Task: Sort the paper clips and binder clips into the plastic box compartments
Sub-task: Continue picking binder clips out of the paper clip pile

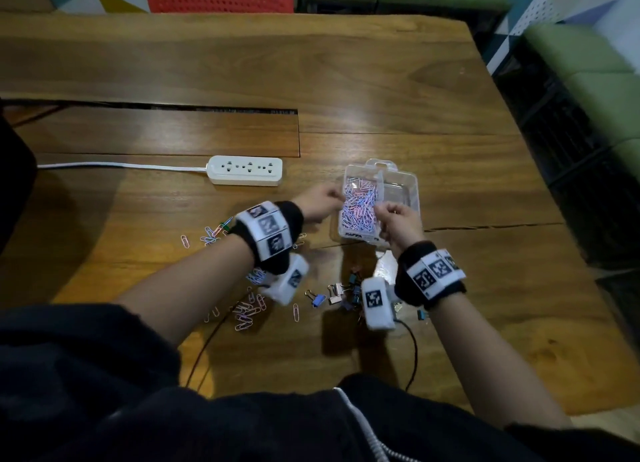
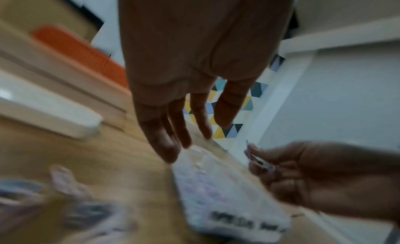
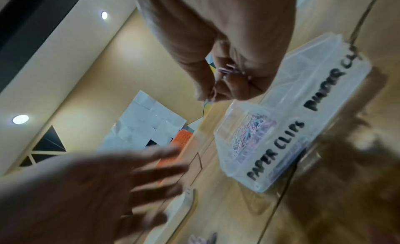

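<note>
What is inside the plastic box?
The plastic box has pink, blue and white paper clips heaped in its left compartment. The right hand covers part of the right compartment, which otherwise looks empty.

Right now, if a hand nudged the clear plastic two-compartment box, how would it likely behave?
The clear plastic two-compartment box looks thin-walled and light, so it would probably slide on the smooth wooden table rather than tip. Its load is lopsided: pastel paper clips fill the left compartment while the right looks empty, so it may pivot. The walls would likely flex under a squeeze.
</note>
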Tool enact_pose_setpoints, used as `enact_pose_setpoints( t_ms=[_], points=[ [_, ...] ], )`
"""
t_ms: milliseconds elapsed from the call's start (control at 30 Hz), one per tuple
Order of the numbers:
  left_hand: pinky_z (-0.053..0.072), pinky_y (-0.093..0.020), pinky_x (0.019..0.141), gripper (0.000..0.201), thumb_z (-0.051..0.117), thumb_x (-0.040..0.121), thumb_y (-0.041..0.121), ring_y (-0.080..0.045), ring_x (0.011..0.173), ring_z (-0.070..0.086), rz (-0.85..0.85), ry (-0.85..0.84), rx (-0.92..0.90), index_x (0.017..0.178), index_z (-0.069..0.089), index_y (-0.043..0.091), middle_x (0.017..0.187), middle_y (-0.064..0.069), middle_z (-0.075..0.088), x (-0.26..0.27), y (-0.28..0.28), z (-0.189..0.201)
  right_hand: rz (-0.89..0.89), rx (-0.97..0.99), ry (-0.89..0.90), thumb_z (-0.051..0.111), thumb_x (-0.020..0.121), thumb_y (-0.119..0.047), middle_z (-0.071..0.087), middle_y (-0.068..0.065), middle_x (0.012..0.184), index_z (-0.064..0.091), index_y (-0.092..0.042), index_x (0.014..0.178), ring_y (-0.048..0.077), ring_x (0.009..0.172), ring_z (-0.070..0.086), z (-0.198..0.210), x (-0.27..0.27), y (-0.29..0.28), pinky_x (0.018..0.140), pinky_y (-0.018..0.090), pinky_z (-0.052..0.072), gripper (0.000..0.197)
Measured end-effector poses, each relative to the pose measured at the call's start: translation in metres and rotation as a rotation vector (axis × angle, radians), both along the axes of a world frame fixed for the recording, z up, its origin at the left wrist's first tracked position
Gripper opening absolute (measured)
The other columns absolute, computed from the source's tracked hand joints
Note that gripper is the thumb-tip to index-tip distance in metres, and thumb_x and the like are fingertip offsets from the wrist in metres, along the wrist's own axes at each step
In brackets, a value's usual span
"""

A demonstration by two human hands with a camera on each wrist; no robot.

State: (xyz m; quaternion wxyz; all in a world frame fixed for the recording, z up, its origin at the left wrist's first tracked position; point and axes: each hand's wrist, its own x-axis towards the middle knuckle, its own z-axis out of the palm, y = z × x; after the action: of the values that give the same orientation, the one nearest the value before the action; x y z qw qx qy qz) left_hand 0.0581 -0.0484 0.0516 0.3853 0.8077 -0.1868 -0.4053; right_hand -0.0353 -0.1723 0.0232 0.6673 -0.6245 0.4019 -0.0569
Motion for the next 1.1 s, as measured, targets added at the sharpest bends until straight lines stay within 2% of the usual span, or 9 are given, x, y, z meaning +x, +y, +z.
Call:
enact_pose_setpoints(
  t_ms=[167,233,333,433,500,633,767,867,1100],
  points=[
    [0.045,-0.031,0.095,0.028,0.052,0.089,0.011,-0.025,0.111,0.054,-0.159,-0.353,0.377,0.117,0.056,0.007,0.123,-0.010,0.056,0.008,0.083,-0.029,-0.066,-0.079,0.068,0.048,0.090,-0.009,0.054,0.001,0.071,0.060,-0.007,0.085,0.010,0.061,0.048,-0.015,0.021,-0.008,0.055,0.021,0.041,0.013],
    [0.045,-0.032,0.096,0.032,0.057,0.086,0.011,-0.025,0.112,0.053,-0.179,-0.360,0.502,0.117,0.055,0.011,0.123,-0.010,0.053,0.005,0.111,-0.043,-0.086,-0.024,0.051,0.042,0.092,-0.006,0.052,0.002,0.072,0.056,0.002,0.107,0.011,0.061,0.049,-0.018,0.022,-0.007,0.054,0.020,0.042,0.022],
    [0.042,-0.030,0.097,0.044,0.064,0.082,0.012,-0.023,0.118,0.048,-0.155,-0.310,0.524,0.124,0.051,0.015,0.129,-0.008,0.046,-0.007,0.136,-0.053,-0.049,0.018,0.028,0.036,0.094,-0.005,0.048,0.005,0.074,0.048,0.007,0.116,0.011,0.063,0.045,-0.011,0.020,-0.001,0.060,0.023,0.042,0.027],
    [0.039,-0.031,0.101,0.050,0.065,0.082,0.019,-0.022,0.123,0.043,-0.144,-0.344,0.453,0.128,0.048,0.018,0.133,-0.007,0.042,-0.018,0.145,-0.059,0.028,-0.076,0.037,0.036,0.094,-0.010,0.055,0.027,0.108,0.042,0.012,0.121,0.025,0.089,0.054,-0.004,0.023,0.006,0.089,0.033,0.045,0.035],
    [0.038,-0.031,0.102,0.050,0.066,0.081,0.022,-0.021,0.122,0.043,-0.129,-0.377,0.430,0.128,0.049,0.019,0.132,-0.006,0.043,-0.021,0.147,-0.063,0.067,-0.163,0.040,0.036,0.094,-0.011,0.048,0.024,0.129,0.045,0.006,0.121,0.031,0.116,0.049,-0.002,0.024,0.014,0.102,0.038,0.038,0.033],
    [0.042,-0.031,0.097,0.034,0.065,0.082,0.020,-0.021,0.114,0.049,-0.107,-0.419,0.399,0.115,0.057,0.015,0.124,-0.006,0.049,-0.023,0.145,-0.067,0.231,-0.391,-0.020,0.041,0.091,-0.002,0.054,0.014,0.124,0.052,-0.003,0.116,0.022,0.114,0.050,-0.008,0.016,0.051,0.098,0.033,0.041,0.028],
    [0.047,-0.032,0.090,0.017,0.063,0.083,0.021,-0.019,0.103,0.052,-0.117,-0.444,0.394,0.099,0.060,0.015,0.114,-0.005,0.053,-0.024,0.145,-0.071,0.692,-0.717,0.063,0.046,0.088,-0.003,0.052,0.009,0.121,0.057,-0.015,0.118,0.023,0.115,0.041,-0.033,0.005,0.103,0.102,0.037,0.034,0.034],
    [0.046,-0.032,0.084,0.017,0.063,0.083,0.023,-0.018,0.099,0.054,-0.099,-0.469,0.393,0.098,0.060,0.016,0.110,-0.002,0.057,-0.026,0.147,-0.072,0.949,-0.840,0.098,0.046,0.088,-0.006,0.048,0.008,0.125,0.047,-0.022,0.129,0.024,0.115,0.037,-0.046,0.009,0.128,0.100,0.037,0.034,0.044],
    [0.049,-0.029,0.078,0.026,0.063,0.083,0.033,-0.015,0.090,0.056,0.008,-0.528,0.353,0.105,0.060,0.018,0.103,0.000,0.063,-0.030,0.153,-0.068,0.990,-1.032,0.195,0.053,0.086,-0.014,0.049,0.011,0.121,0.051,-0.013,0.119,0.026,0.114,0.042,-0.057,0.025,0.143,0.096,0.039,0.039,0.033]
  ],
)
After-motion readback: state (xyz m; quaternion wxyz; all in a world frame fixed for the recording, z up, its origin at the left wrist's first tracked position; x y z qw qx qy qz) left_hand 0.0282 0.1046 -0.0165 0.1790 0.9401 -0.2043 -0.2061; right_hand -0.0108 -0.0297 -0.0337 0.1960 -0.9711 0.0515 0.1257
